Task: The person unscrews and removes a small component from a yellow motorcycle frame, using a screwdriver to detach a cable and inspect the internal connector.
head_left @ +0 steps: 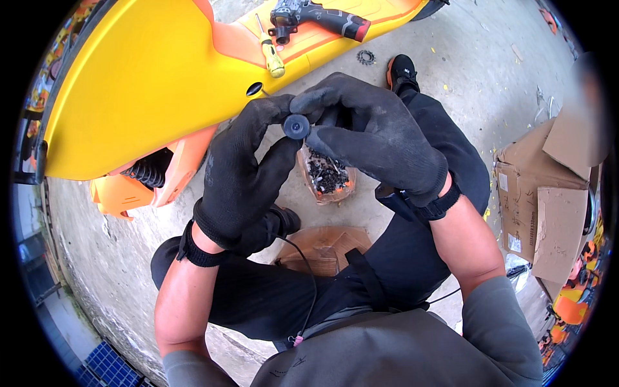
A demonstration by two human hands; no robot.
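Between my two gloved hands is a small round black cap (296, 126), dished, with a small dark centre. My left hand (235, 164), in a black glove, pinches it from the left with thumb and forefinger. From the right, my right hand (380, 132) closes thumb and forefinger on its edge, its other fingers curled behind. Just beyond the left fingertips, the yellow body panel (148, 84) of a vehicle has a dark oval opening (255, 89) near its edge. A yellow-handled screwdriver (273, 59) and a cordless power driver (319, 19) lie on the orange deck.
Below my hands stands an open container of small dark screws (327, 177). A flattened cardboard piece (322, 248) lies between my legs. Open cardboard box (525, 193) at right. A toothed black ring (365, 57) is on the concrete floor; a coil spring (143, 173) shows under the panel.
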